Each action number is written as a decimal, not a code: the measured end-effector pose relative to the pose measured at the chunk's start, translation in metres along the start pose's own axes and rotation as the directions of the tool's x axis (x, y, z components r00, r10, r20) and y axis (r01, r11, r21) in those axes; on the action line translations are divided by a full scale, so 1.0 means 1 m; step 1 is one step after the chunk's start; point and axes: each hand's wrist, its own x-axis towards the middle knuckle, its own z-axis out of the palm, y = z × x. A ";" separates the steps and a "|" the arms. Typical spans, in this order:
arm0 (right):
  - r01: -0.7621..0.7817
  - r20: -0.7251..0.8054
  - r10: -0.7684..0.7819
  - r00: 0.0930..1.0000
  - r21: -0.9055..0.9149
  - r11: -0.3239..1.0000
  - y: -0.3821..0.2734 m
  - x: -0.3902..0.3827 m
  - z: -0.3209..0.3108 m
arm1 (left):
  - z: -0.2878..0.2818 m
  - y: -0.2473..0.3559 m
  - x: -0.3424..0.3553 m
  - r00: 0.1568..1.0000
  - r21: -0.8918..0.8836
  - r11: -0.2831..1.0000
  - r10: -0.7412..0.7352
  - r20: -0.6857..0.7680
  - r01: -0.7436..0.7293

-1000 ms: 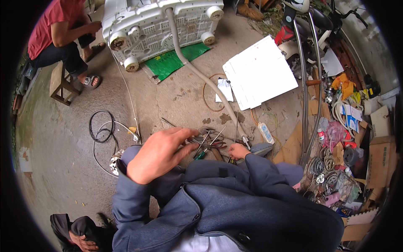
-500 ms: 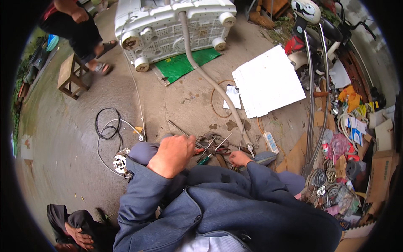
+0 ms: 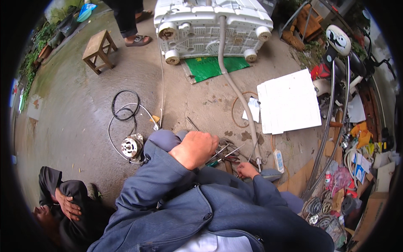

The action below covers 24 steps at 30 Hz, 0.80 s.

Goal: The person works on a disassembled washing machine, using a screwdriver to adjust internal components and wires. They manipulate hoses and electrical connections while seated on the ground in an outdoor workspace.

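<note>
My left hand is closed in a fist over my knees; whatever it holds, if anything, is hidden under the fingers. A thin metal rod shows just beyond it. To its right, my right hand is closed low beside a grey shoe, and a thin dark rod rises from its fingertips. Between the hands lies a heap of hand tools, among them a green-handled screwdriver and pliers. On the left, a small round motor with attached cable rests on the floor.
A white washing machine lies tipped, its grey hose running toward me. Around stand a white panel, wooden stool, power strip, metal rails and piled parts. One person sits lower left; another stands beyond the stool.
The view has swung left, so the scene sits farther right. Both my hands stay closed in much the same places. The standing person's feet have shifted; the seated person shows more.
</note>
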 end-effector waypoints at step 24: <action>0.022 0.000 -0.022 1.000 -0.152 0.988 -0.009 -0.010 -0.002 | 0.016 0.001 0.005 0.998 -0.095 0.995 -0.046 -0.053 0.041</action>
